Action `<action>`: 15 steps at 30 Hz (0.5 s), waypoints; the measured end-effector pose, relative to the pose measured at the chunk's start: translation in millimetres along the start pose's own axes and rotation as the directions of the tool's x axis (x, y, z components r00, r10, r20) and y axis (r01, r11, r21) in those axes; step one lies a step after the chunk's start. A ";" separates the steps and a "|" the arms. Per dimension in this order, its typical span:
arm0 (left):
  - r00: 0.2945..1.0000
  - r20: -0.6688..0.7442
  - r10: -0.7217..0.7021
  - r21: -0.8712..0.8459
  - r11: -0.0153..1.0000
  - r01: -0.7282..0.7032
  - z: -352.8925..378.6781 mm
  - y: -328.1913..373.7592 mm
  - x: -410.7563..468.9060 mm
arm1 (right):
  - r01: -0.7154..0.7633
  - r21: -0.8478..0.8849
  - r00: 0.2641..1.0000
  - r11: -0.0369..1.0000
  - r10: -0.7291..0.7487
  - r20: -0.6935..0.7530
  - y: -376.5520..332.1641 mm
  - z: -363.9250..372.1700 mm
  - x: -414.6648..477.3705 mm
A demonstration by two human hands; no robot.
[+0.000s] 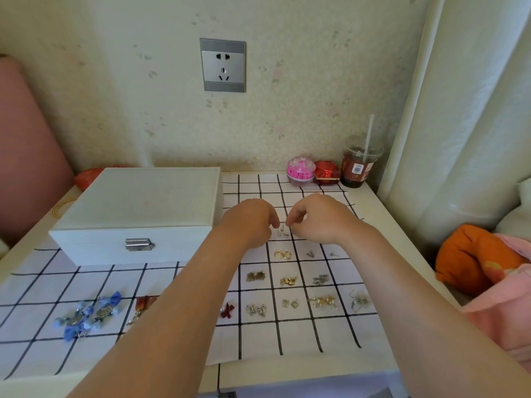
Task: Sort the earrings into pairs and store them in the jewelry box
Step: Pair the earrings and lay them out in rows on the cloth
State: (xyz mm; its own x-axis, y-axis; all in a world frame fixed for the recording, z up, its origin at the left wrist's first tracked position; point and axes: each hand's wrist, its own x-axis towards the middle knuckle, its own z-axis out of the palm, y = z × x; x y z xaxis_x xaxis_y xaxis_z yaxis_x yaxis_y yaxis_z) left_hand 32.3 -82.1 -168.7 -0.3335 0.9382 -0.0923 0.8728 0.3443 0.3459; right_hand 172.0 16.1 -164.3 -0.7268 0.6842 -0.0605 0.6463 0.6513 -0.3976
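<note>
Two forearms [184, 317] reach over the checked cloth [298, 337] on the counter [382, 208]. Left hand [248, 222] and right hand [319, 219] meet with fingers curled narrow, their tips at the small silver earrings [283, 231] between them. Whether either hand actually pinches is too small to tell. Other pairs, like the gold hoops [282, 254], sit in squares nearer the person. The jewelry box [135, 211] lies just left of the hands, lid shut and latch [138, 244] facing the person, so the left hand is nearer. Bare cloth lies beyond the hands, and the counter's right edge is well apart.
</note>
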 end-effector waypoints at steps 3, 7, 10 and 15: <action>0.999 0.026 -0.027 0.016 1.000 0.027 -1.1 0.2 1.2 | 0.012 -0.051 1.000 0.999 -0.011 0.021 -0.9 4.8 -0.9; 0.997 0.063 -0.051 0.038 0.998 0.049 -4.6 0.4 0.3 | 0.029 -0.035 0.999 0.999 -0.029 0.019 -1.3 5.7 -0.8; 0.996 0.075 -0.052 0.045 0.998 0.048 -6.0 0.3 -4.7 | 0.028 -0.010 1.000 1.000 -0.028 -0.001 -1.5 0.3 -2.2; 0.994 0.092 -0.066 0.116 0.992 0.055 -1.3 4.4 -9.0 | 0.046 0.023 0.998 0.999 -0.045 -0.032 -3.8 -6.6 -7.1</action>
State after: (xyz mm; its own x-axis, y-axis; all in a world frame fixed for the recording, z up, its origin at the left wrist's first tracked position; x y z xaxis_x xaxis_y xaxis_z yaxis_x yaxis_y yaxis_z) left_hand 38.7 -89.1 -165.2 -0.3562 0.9128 -0.2000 0.8885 0.3971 0.2298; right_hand 176.2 10.9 -156.4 -0.7472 0.6645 -0.0131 0.6069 0.6742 -0.4210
